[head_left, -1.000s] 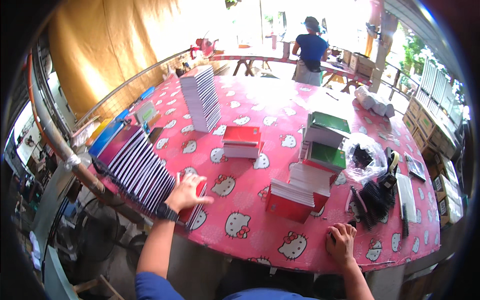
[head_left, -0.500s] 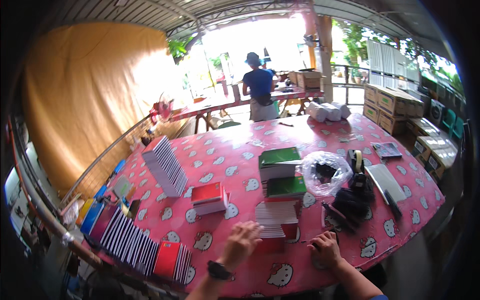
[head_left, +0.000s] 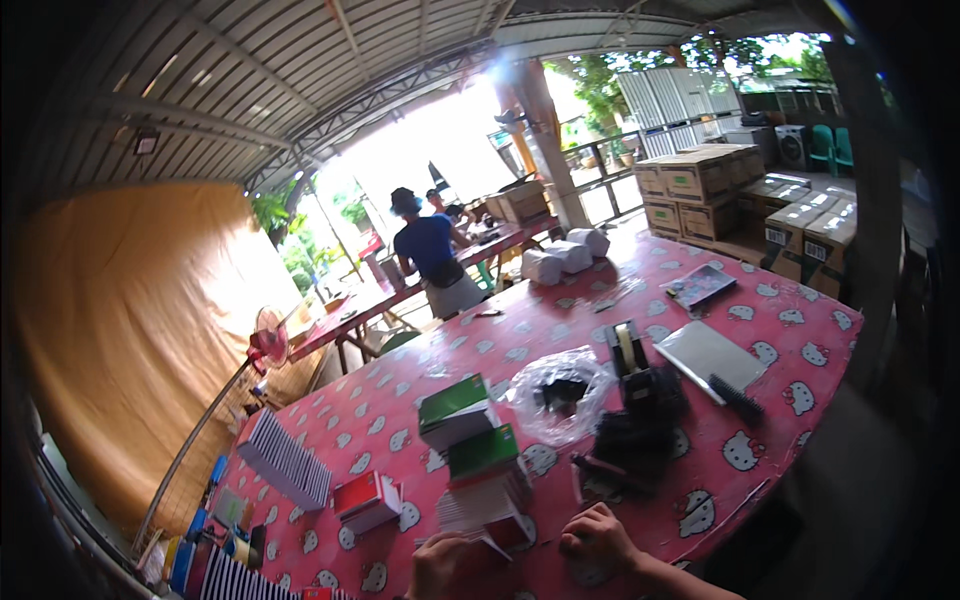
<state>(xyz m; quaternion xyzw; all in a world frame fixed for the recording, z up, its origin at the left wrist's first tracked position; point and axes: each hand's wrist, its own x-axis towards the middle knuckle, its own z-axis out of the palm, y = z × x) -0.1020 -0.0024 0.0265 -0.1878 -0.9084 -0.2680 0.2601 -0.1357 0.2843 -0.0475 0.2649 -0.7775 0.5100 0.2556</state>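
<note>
- The left hand (head_left: 438,562) sits at the lower edge of the view, fingers curled onto the near end of a stack of booklets (head_left: 487,500); whether it truly grips them or only rests there, I cannot tell.
- The right hand (head_left: 597,538) lies just right of that stack, knuckles up and fingers bent together on the bench (head_left: 790,320), clamped on nothing that shows.
- The stack has white page edges and a green cover on top; a second green-topped stack (head_left: 455,410) stands just behind it.
- A red booklet pile (head_left: 365,500) lies to the left, and a row of upright booklets (head_left: 285,462) further left.
- Right of the stacks: a clear plastic bag (head_left: 562,392), a tape dispenser (head_left: 628,352), and a spiral notebook (head_left: 708,355).
- The bench wears a pink cloth printed with white cartoon cats.
- A person in a blue shirt (head_left: 430,250) stands at a far table.
</note>
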